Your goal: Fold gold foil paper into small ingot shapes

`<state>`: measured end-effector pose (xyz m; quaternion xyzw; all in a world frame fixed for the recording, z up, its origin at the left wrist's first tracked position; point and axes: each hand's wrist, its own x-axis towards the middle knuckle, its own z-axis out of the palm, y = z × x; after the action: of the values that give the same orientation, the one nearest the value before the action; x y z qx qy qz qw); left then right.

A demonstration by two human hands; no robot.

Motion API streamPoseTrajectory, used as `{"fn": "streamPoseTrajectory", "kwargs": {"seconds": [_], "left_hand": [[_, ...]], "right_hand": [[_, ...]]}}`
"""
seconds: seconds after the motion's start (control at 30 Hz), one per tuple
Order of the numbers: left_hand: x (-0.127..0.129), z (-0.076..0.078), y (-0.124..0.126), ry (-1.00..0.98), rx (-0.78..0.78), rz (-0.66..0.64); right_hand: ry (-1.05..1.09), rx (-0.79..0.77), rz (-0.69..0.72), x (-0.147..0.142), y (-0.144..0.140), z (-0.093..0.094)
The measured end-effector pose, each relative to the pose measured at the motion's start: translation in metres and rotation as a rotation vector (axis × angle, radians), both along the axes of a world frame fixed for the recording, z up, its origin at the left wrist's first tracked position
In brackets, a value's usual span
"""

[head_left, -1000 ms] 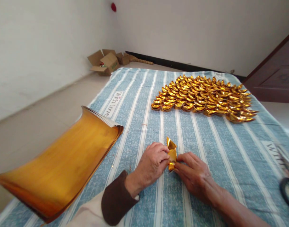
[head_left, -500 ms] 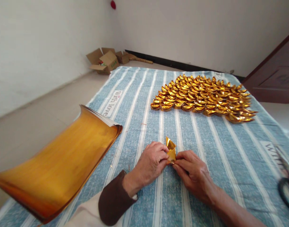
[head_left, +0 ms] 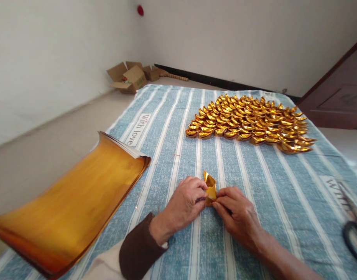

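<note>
Left hand [head_left: 182,204] and right hand [head_left: 239,216] meet fingertip to fingertip, both pinched on a small gold paper piece [head_left: 210,187] held low over the near middle of the striped cloth [head_left: 254,175]. Pressing creases firmly with even pressure from both sides would probably keep the fold sharp. Against a second ago, the right fingers cover more of its lower end. A stack of gold sheets [head_left: 73,206] lies left, folded gold pieces [head_left: 248,122] far, scissors [head_left: 355,229] right.

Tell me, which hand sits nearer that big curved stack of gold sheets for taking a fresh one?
Probably the left hand: the curved stack of gold sheets lies on its side, while the right hand would cross over.
</note>
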<state>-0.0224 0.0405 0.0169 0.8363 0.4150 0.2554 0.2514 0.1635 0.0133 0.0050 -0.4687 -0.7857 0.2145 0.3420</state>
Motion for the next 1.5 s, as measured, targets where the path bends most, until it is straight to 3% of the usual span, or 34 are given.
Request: {"fn": "streamPoseTrajectory", "kwargs": {"seconds": [0.4, 1.0, 1.5], "left_hand": [[-0.001, 0.002, 0.001, -0.01, -0.047, -0.006], [0.003, 0.008, -0.001, -0.041, -0.076, 0.03], [0.009, -0.003, -0.005, -0.009, -0.023, 0.133]], "right_hand": [[-0.061, 0.06, -0.088, -0.004, -0.001, -0.001], [-0.115, 0.052, -0.106, -0.003, 0.002, -0.003], [-0.162, 0.071, -0.103, -0.003, 0.003, -0.004]]}}
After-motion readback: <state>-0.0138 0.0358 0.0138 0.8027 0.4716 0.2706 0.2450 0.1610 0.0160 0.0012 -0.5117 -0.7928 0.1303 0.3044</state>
